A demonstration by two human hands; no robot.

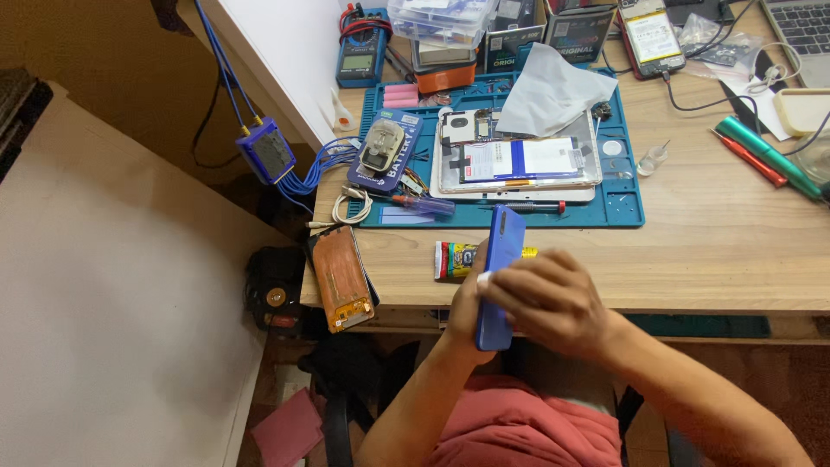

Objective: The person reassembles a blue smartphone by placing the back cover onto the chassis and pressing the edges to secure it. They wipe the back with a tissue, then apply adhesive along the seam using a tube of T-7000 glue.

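Note:
A blue phone back cover (502, 251) stands tilted over the near edge of the wooden desk (709, 259). My left hand (465, 307) grips its lower part from the left. My right hand (545, 298) lies across its lower front, fingers curled onto it. Just behind the cover, a small glue tube (456, 259) lies on the desk. Farther back, an opened tablet (519, 162) rests on the blue work mat (622, 207).
A white cloth (553, 91) covers the tablet's top. A copper-coloured plate (341, 278) overhangs the desk's left near edge. A screwdriver (527, 207), multimeter (361, 52), red and green pens (765, 157), a phone (653, 36) and a laptop (804, 30) sit around.

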